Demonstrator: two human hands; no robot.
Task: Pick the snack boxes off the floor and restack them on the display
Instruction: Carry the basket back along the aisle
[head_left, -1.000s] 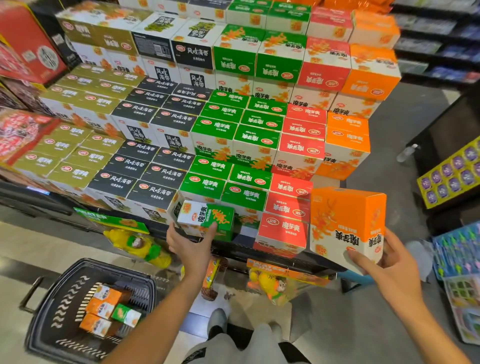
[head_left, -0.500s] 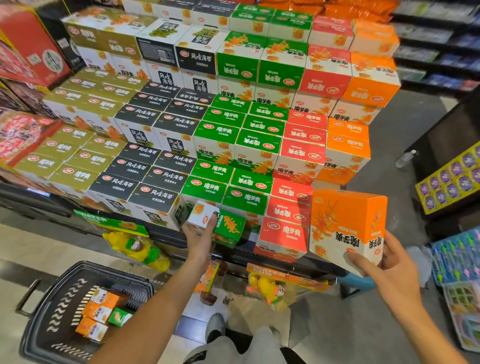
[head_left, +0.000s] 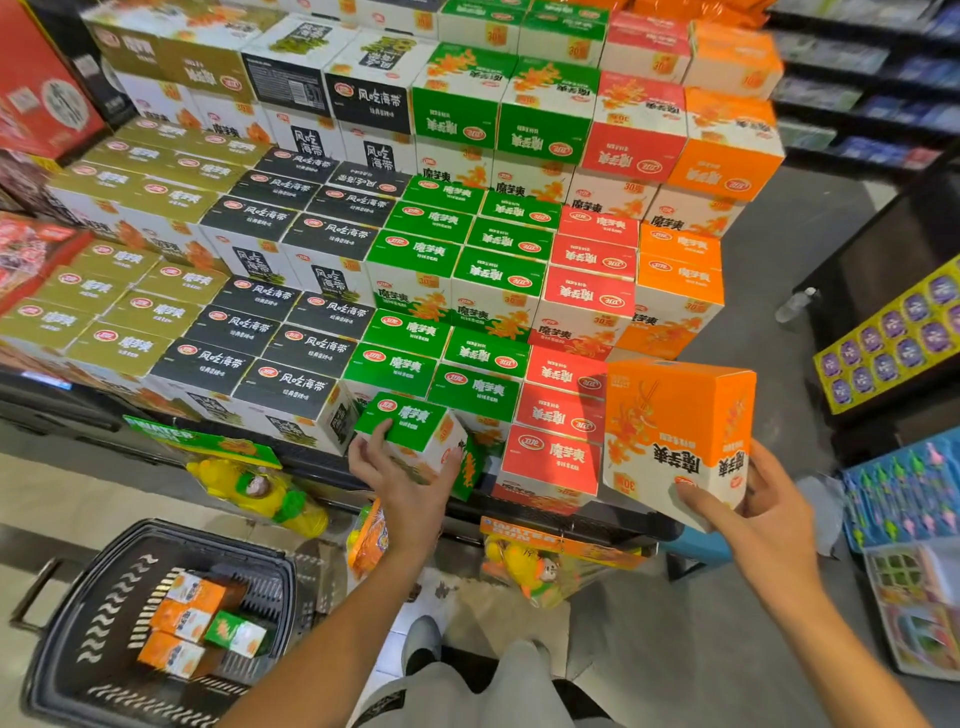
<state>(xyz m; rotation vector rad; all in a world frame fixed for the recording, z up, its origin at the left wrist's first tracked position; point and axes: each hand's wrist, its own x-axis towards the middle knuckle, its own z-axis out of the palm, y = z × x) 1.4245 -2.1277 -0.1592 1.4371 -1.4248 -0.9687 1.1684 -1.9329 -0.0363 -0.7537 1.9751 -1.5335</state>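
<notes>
Boxes: the head view shows the left hand (head_left: 402, 475) gripping a green box (head_left: 415, 434) at the display's (head_left: 332, 218) bottom green row, while the right hand (head_left: 753, 506) holds an orange box (head_left: 675, 431) beside the red stack. The green box sits tilted over the shelf edge, so it could tip off if let go. More boxes wait in the basket (head_left: 78, 649).

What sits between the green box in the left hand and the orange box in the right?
In the head view, the red boxes of the display's bottom tier stand between the green box and the orange box.
</notes>
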